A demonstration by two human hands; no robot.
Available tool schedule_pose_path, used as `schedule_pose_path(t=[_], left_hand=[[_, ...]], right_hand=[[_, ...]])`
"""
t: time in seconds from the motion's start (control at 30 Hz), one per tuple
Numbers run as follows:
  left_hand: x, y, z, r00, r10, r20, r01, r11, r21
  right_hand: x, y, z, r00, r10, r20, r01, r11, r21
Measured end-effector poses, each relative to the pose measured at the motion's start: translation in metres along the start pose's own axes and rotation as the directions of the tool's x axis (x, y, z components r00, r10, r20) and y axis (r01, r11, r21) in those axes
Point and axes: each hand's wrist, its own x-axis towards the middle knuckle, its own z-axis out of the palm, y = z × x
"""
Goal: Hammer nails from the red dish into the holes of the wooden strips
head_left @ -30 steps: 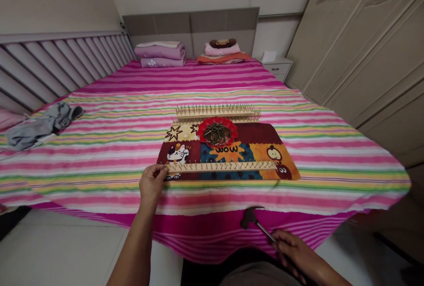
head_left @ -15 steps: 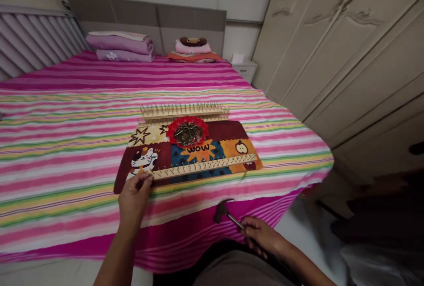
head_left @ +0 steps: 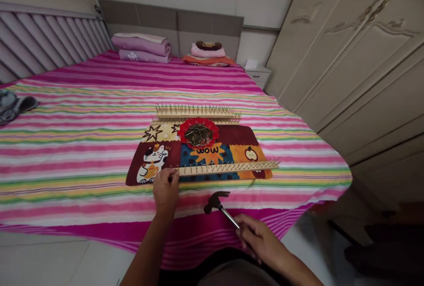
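My left hand (head_left: 165, 189) is closed on the left end of a wooden strip (head_left: 228, 167) studded with a row of nails, which lies across the front of a patchwork cartoon mat (head_left: 165, 153) on the bed. Its right end sticks out past the mat's right edge. My right hand (head_left: 258, 237) grips the handle of a claw hammer (head_left: 217, 202), whose head hangs just below the bed's front edge. A red dish of loose nails (head_left: 198, 132) sits at the back of the mat. More nailed wooden strips (head_left: 195, 111) lie behind it.
The bed wears a pink striped sheet (head_left: 82, 144). Folded bedding (head_left: 142, 47) and a pillow pile (head_left: 208, 54) sit by the headboard. Grey clothing (head_left: 13, 103) lies at the far left. Wardrobe doors (head_left: 347, 47) stand to the right, a small nightstand (head_left: 258, 74) beside them.
The camera view swung right then back left. My left hand slid the nailed strip rightward along the mat. The hammer rose slightly toward the bed edge.
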Motion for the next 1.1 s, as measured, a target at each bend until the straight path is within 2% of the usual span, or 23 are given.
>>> schedule_pose_path(t=[0.07,0.13,0.2,0.37,0.43,0.6,0.67,0.77,0.87,0.97,1.1], left_hand=[[-0.001,-0.006,0.003,0.999,0.048,-0.02,-0.048,0.999,-0.008],[-0.002,-0.012,0.007,0.995,0.095,-0.027,-0.095,0.995,-0.016],[-0.003,-0.017,0.01,0.992,0.123,-0.042,-0.124,0.992,-0.022],[-0.004,-0.027,0.015,0.979,0.186,-0.078,-0.189,0.981,-0.03],[-0.005,-0.029,0.015,0.975,0.204,-0.085,-0.206,0.979,-0.013],[-0.006,-0.031,0.015,0.973,0.223,-0.064,-0.222,0.975,0.026],[-0.007,-0.03,0.015,0.973,0.224,-0.064,-0.223,0.975,0.025],[-0.007,-0.03,0.016,0.972,0.221,-0.081,-0.221,0.975,0.012],[-0.005,-0.031,0.016,0.974,0.209,-0.082,-0.211,0.978,-0.008],[-0.003,-0.033,0.016,0.978,0.197,-0.066,-0.198,0.98,-0.014],[-0.003,-0.032,0.013,0.979,0.186,-0.086,-0.188,0.982,-0.014]], right_hand=[[0.001,-0.027,0.005,0.984,-0.177,-0.015,0.176,0.984,-0.035],[0.006,-0.053,0.011,0.926,-0.373,-0.05,0.364,0.921,-0.141],[0.014,-0.075,0.017,0.857,-0.511,-0.066,0.481,0.838,-0.258],[0.04,-0.103,0.032,0.716,-0.698,0.008,0.64,0.652,-0.407],[0.05,-0.105,0.037,0.695,-0.718,0.047,0.653,0.602,-0.459],[0.056,-0.105,0.042,0.732,-0.676,0.079,0.609,0.598,-0.521],[0.048,-0.105,0.04,0.736,-0.673,0.069,0.615,0.622,-0.485],[0.028,-0.097,0.031,0.77,-0.635,0.064,0.601,0.689,-0.404],[0.008,-0.072,0.016,0.84,-0.541,0.045,0.518,0.774,-0.365],[-0.004,-0.033,0.001,0.914,-0.406,0.022,0.386,0.85,-0.358],[-0.011,0.02,-0.015,0.953,-0.295,-0.073,0.263,0.92,-0.29]])
